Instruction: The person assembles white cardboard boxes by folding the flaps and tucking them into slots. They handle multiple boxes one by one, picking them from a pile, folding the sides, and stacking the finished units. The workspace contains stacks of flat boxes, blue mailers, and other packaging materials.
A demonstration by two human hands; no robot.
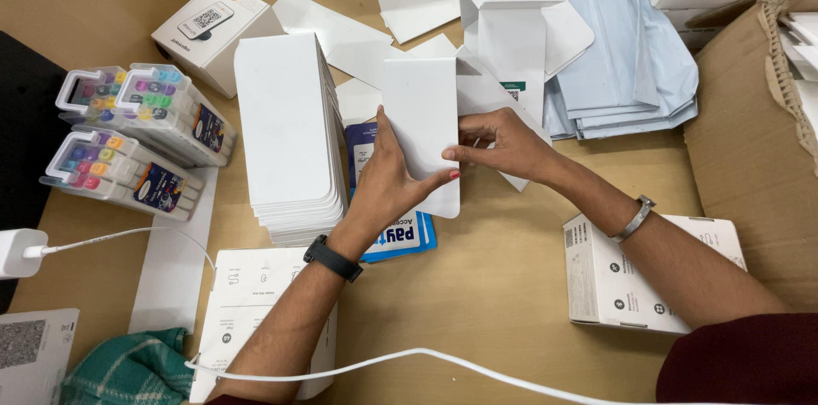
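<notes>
My left hand (385, 188) grips the lower edge of a flat white card (422, 124) with rounded corners, held upright over the table. My right hand (503, 143) pinches the same card from the right side, and a folded white cardboard piece (487, 94) sits behind its fingers. A black band is on my left wrist, a metal bracelet on my right. Just left of my left hand stands a tall stack of identical white cards (288, 137). A blue and white leaflet (400, 235) lies under my left hand.
Two clear cases of coloured markers (141, 137) lie at the left. White boxes sit at top left (213, 30), lower right (622, 277) and along the far edge. Pale blue pouches (626, 64) lie beside a brown carton (750, 149). A white cable (409, 358) crosses the front.
</notes>
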